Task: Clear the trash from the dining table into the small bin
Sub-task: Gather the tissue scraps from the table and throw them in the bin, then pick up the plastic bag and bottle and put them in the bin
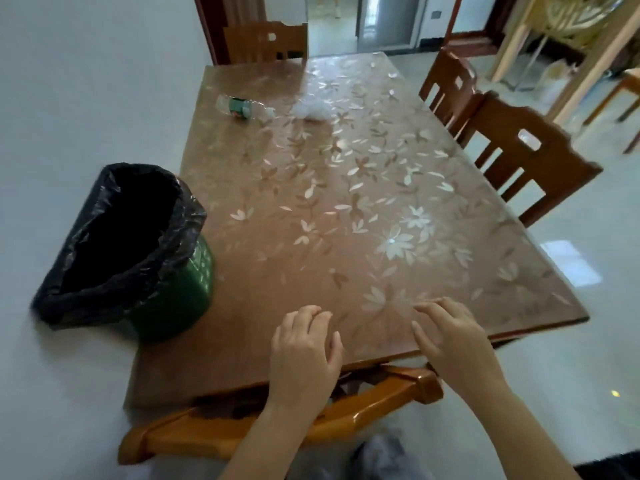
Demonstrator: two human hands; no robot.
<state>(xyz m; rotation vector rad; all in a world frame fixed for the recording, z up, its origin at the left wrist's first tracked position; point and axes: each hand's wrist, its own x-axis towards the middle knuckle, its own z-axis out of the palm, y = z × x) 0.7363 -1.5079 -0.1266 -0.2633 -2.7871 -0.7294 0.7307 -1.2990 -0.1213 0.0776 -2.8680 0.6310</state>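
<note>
A brown rectangular dining table with a glossy cover printed with pale flowers is seen from its near edge. A small round green plastic bin, lined with a crinkled black plastic bag folded out over its rim, is stood on the table at the left edge, towards the near left corner, with its mouth open to the camera. Two pieces of trash are left on the table well apart from the bin, towards the far left corner: a clear plastic bottle with a green label is laid on its side near the left edge, and a crumpled wad of whitish clear plastic is placed just beside it, further in from that edge. The left hand is held over the near edge, fingers loosely bent and spread, with nothing gripped. The right hand is held beside it, also at the near edge, fingers relaxed and slightly curled, with nothing held. Whether either palm is pressed to the table cannot be told. An orange-brown wooden chair is tucked under the near edge below the hands, another wooden chair is set at the far edge, and two darker wooden chairs are placed along the right edge.
</note>
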